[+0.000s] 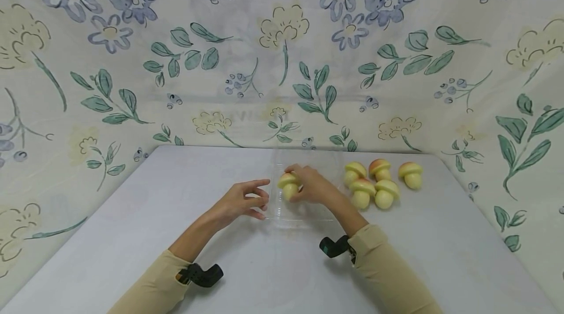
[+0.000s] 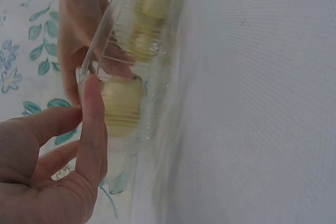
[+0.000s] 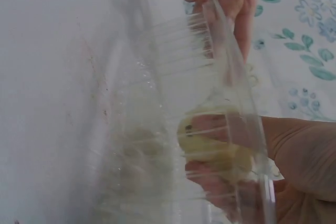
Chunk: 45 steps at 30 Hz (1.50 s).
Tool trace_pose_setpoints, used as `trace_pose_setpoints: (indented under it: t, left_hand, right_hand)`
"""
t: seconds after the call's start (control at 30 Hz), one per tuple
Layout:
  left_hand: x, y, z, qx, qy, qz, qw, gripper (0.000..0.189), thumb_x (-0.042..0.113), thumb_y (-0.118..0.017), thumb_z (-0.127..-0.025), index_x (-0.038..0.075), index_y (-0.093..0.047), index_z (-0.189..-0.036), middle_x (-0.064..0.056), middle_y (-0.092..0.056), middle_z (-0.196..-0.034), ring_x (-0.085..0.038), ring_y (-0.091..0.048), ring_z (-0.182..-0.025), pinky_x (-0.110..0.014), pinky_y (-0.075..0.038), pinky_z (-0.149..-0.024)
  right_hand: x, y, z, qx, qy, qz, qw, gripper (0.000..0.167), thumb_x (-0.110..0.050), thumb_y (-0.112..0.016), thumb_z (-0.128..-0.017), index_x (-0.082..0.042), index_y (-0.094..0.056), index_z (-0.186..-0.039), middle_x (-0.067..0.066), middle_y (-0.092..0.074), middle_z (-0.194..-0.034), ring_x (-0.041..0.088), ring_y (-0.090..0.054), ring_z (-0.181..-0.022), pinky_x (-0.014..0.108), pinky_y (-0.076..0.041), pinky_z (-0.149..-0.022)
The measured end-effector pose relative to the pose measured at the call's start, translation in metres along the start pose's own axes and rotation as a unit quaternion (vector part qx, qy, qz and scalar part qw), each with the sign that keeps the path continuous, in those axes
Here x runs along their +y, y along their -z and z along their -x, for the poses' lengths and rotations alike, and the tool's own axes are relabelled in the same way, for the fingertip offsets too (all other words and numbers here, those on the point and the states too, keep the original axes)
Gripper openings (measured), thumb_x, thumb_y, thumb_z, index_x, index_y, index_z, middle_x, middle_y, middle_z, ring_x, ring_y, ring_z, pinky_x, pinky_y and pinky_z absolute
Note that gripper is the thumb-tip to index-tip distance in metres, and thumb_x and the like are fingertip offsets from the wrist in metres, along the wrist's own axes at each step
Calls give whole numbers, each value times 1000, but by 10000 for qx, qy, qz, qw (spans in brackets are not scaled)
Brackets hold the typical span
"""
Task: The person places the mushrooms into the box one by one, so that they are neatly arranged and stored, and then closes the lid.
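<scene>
A yellow mushroom-shaped piece (image 1: 290, 191) with a domed cap is upright at the left inside of a clear plastic box (image 1: 304, 221). My right hand (image 1: 310, 184) grips it from the right, thumb and fingers on its sides. Through the clear wall, the right wrist view shows these fingers about the yellow piece (image 3: 210, 140). At the box's left edge is my left hand (image 1: 244, 201), fingers spread and mostly straight. Close up, its fingertips touch the rim (image 2: 84, 72) in the left wrist view. Whether the held piece touches the box floor is unclear.
Several more mushroom-shaped pieces, some with reddish caps, stand on the white table (image 1: 198, 167) to the right of the box. One mushroom piece (image 1: 411, 175) is apart at the far right. A flower-printed cloth (image 1: 246, 49) hangs behind the table.
</scene>
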<state>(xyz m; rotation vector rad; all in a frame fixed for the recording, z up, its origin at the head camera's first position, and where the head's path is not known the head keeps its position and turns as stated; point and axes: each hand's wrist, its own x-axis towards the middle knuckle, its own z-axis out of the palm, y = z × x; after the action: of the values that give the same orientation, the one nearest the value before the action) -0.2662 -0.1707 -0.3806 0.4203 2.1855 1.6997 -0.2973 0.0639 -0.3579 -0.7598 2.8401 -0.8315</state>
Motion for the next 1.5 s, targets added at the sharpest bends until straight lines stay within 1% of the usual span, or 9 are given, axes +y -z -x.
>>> trace_pose_setpoints:
  t: [0.2,0.37,0.63,0.8,1.03,1.17,1.37,1.5]
  left_hand:
    - [-1,0,0,11,23,22,10000,65,3,-63,-92,2,-35,-151,-15,-57,-112,-18,-65,-85,-37,-65,-74]
    - [-2,0,0,-9,36,32,10000,65,4,-64,-92,2,-35,-151,-16,-57,-113,-18,-65,-86,-37,-65,-74]
    - [-2,1,-1,-24,39,1,10000,65,4,-64,-92,3,-35,-151,-16,-57,-114,-18,-65,-87,-37,-65,-75]
    - [-2,1,-1,-13,49,10,10000,65,4,-64,-92,3,-35,-151,-16,-57,-113,-18,-65,-86,-37,-65,-75]
    - [-3,1,-1,-37,-4,24,10000,66,6,-65,-92,3,-35,-151,-18,-56,-115,-19,-65,-87,-37,-65,-75]
    - [-3,2,-1,-33,-4,57,10000,66,5,-65,-92,3,-35,-151,-19,-56,-116,-20,-65,-87,-37,-65,-75]
    - [-3,2,-1,-22,6,42,10000,66,4,-65,-92,2,-35,-151,-23,-55,-118,-18,-65,-86,-37,-65,-74]
    - [-2,1,-1,-19,34,76,10000,66,4,-64,-92,2,-35,-151,-19,-56,-116,-16,-65,-85,-37,-65,-75]
  right_hand:
    - [-4,-6,-2,-31,-112,19,9999,69,-16,-82,-80,-15,-47,-140,9,-59,-121,23,-53,-103,38,-54,-90]
    - [-4,-10,-3,41,-172,-17,9998,69,-16,-82,-80,-15,-47,-139,10,-60,-122,25,-52,-108,41,-52,-93]
    - [-7,-10,-4,91,-257,16,9996,69,-15,-82,-79,-14,-48,-139,11,-60,-123,26,-54,-107,42,-53,-93]
    - [-7,-10,-4,96,-276,32,9996,67,-13,-81,-80,-14,-48,-139,11,-60,-126,28,-53,-113,46,-51,-99]
    - [-10,-11,-5,11,-474,13,9989,66,-11,-79,-82,-15,-48,-140,10,-58,-132,28,-51,-120,48,-48,-106]
    - [-11,-11,-5,9,-530,-6,9986,66,-12,-79,-82,-15,-48,-141,10,-57,-133,28,-51,-120,47,-48,-107]
    - [-9,-10,-4,-13,-627,26,9980,68,-15,-80,-81,-17,-47,-141,10,-57,-134,28,-52,-120,47,-48,-106]
    - [-9,-5,-2,-39,-774,-13,9970,70,-18,-81,-81,-20,-46,-142,13,-55,-135,28,-53,-118,48,-50,-104]
